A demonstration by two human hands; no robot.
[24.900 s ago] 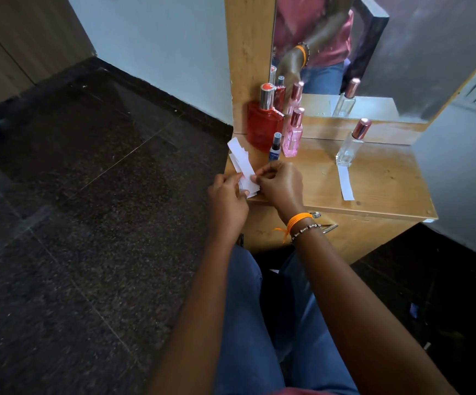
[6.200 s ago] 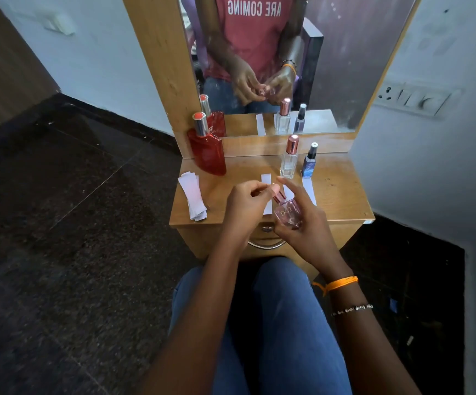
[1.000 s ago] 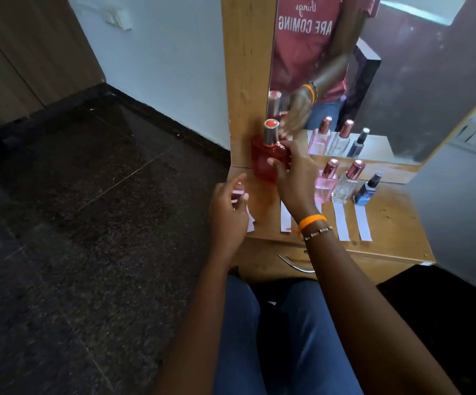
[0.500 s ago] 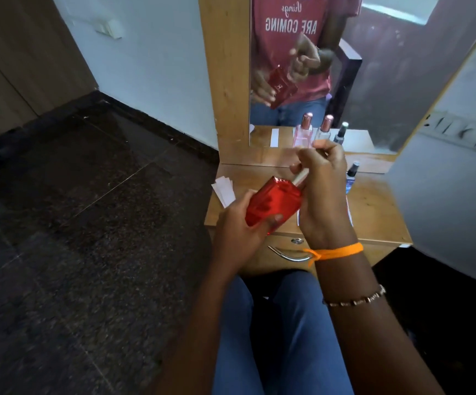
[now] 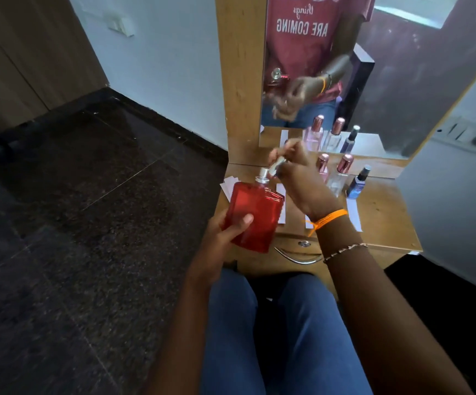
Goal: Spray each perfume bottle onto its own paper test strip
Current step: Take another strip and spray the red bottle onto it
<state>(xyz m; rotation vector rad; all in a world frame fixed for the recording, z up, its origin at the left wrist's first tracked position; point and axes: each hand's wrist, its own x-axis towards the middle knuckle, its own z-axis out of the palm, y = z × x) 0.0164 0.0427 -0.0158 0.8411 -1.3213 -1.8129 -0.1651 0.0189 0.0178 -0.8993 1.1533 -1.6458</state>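
My left hand (image 5: 225,232) grips the large red perfume bottle (image 5: 255,218) above the front edge of the wooden dresser top (image 5: 385,223). My right hand (image 5: 296,172) holds the bottle's silver cap (image 5: 277,165) just off the bare spray nozzle (image 5: 262,174). A pink bottle (image 5: 323,166), a clear bottle (image 5: 340,173) and a small blue bottle (image 5: 358,183) stand at the back right. White paper strips lie in front of them, one (image 5: 355,213) below the blue bottle and one (image 5: 282,206) partly behind the red bottle.
A stack of spare strips (image 5: 228,186) lies on the dresser's left edge. The mirror (image 5: 373,81) rises behind the bottles. A drawer handle (image 5: 298,258) sits under the top. My knees in blue jeans (image 5: 274,323) are right below. Dark stone floor spreads to the left.
The red bottle has turned from tilted to nearly upright in my left hand. My right hand has pulled the silver cap off the nozzle.
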